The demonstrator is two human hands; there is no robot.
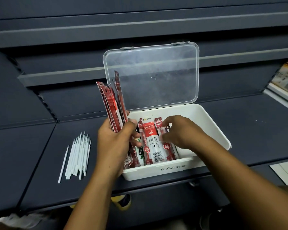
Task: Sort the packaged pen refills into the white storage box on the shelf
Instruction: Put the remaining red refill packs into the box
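Forearms (90,188) over dark shelf (248,130) bearing white storage box (211,123), loose white sticks (78,156).

The left hand (114,143) grips a bundle of red packaged refills (111,103) upright over the left edge of the white storage box (208,130), whose clear lid (151,75) stands open. The right hand (179,131) pinches a red-and-white packet (167,146) lying inside. Loose white refills (76,156) lie on the dark shelf (248,130), left of the box.
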